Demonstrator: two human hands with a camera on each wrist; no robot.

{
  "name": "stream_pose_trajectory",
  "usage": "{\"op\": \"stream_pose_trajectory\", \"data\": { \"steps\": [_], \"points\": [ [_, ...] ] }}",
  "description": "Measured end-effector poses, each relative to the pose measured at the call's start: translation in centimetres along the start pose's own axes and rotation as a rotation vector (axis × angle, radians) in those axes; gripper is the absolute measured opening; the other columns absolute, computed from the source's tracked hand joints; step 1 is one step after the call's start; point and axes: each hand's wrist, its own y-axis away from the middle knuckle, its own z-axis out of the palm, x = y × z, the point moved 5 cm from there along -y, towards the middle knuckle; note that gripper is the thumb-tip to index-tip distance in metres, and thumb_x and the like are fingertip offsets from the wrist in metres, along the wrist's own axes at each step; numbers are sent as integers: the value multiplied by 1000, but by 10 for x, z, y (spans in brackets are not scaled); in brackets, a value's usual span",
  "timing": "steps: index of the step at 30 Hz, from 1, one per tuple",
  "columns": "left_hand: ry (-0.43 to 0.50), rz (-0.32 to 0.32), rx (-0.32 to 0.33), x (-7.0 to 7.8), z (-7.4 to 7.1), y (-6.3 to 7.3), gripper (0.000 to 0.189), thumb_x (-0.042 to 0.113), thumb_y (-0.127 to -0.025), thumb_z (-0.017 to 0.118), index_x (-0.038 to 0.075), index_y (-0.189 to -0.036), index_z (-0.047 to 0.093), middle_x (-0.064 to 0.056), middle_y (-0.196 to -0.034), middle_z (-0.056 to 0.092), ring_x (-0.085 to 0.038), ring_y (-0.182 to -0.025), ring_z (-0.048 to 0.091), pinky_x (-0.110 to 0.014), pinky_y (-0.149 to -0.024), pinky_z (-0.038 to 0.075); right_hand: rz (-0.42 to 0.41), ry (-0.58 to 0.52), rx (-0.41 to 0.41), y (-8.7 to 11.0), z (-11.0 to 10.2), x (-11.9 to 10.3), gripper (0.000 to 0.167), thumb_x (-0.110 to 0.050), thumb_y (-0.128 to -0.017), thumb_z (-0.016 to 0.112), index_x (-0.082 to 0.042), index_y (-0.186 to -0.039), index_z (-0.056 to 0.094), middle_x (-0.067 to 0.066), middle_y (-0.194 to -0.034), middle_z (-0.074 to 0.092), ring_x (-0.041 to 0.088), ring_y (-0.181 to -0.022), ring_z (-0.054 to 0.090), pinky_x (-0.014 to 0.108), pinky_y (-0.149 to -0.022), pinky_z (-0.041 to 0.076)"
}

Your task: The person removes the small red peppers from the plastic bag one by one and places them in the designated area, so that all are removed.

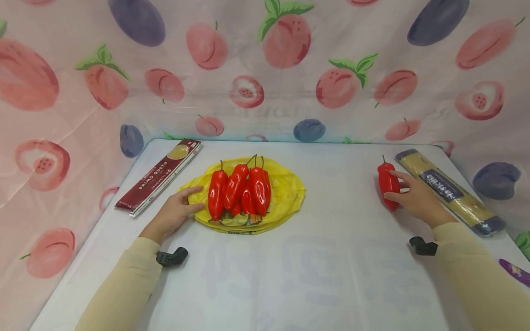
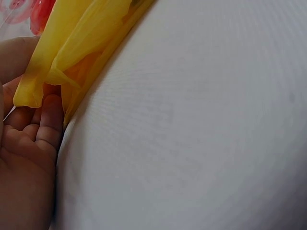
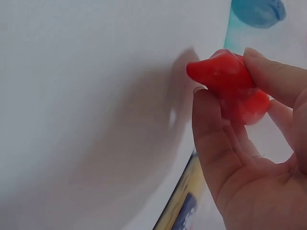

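On the right, my right hand [image 1: 418, 200] pinches a red chili pepper [image 1: 388, 184] between thumb and fingers. In the right wrist view that pepper [image 3: 228, 81] is off the table, its shadow beside it. My left hand [image 1: 175, 212] is at the left edge of a yellow plastic bag [image 1: 287, 191]. The left wrist view has the bag's edge [image 2: 79, 52] between the thumb and fingers [image 2: 50, 120], which partly curl around it. Several glossy red peppers [image 1: 238, 186] lie side by side on the flattened bag, stems pointing away.
A dark red spaghetti pack [image 1: 159, 177] lies at the back left. Slanting along the right edge is a clear pasta pack [image 1: 449, 191] with dark ends. A purple item [image 1: 515, 271] shows partly at the far right. Fruit-print cloth [image 1: 256, 59] hangs around the white table [image 1: 323, 276].
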Motion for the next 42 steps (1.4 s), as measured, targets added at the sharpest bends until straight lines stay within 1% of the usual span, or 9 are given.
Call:
{"op": "stream_pose_trajectory", "data": {
  "steps": [5, 10, 13, 21, 26, 33, 42],
  "points": [
    [-12, 2, -4, 0, 0, 0, 68, 32, -92, 72, 16, -152, 44, -17, -161, 26, -40, -146, 19, -67, -113, 19, 30, 10, 0, 1, -5, 13, 90, -30, -94, 70, -7, -160, 13, 41, -138, 30, 58, -121, 33, 60, -87, 53],
    [-28, 5, 1, 2, -2, 1, 69, 32, -92, 72, 16, -152, 44, -16, -160, 29, -39, -146, 22, -64, -114, 19, 77, 49, -1, 3, -10, 24, 93, -38, -95, 69, -10, -161, 9, 42, -140, 28, 59, -123, 29, 65, -86, 50],
    [-31, 9, 3, 3, -2, 2, 69, 31, -92, 72, 15, -152, 44, -16, -160, 30, -39, -146, 23, -64, -114, 20, 84, 62, -9, 3, -14, 27, 93, -40, -95, 68, -10, -161, 8, 42, -140, 27, 60, -123, 28, 65, -85, 51],
    [-25, 10, 0, 2, -1, 1, 69, 31, -92, 72, 15, -152, 44, -17, -160, 29, -39, -146, 22, -63, -114, 20, 101, 64, -11, 1, -16, 36, 94, -42, -95, 67, -8, -160, 8, 44, -142, 25, 62, -125, 28, 69, -90, 45],
    [-22, 20, 0, 1, -2, 0, 69, 32, -91, 73, 14, -151, 45, -17, -160, 30, -39, -146, 22, -64, -115, 19, 95, 65, 3, 1, -16, 39, 93, -39, -95, 68, -3, -159, 11, 45, -140, 28, 62, -122, 30, 69, -91, 45],
    [-21, 10, 0, -1, -1, -1, 67, 34, -91, 72, 17, -151, 46, -15, -160, 29, -39, -146, 21, -65, -114, 17, 114, 66, 19, 1, -16, 43, 93, -40, -94, 68, -1, -158, 13, 44, -138, 28, 61, -120, 31, 69, -89, 46],
    [-11, 25, -1, 2, -2, 2, 68, 30, -92, 72, 15, -152, 45, -17, -160, 28, -40, -146, 21, -66, -114, 18, 121, 87, 31, 2, -19, 42, 98, -48, -93, 66, 4, -156, 12, 44, -137, 31, 61, -119, 33, 67, -88, 47]
  ]
}}
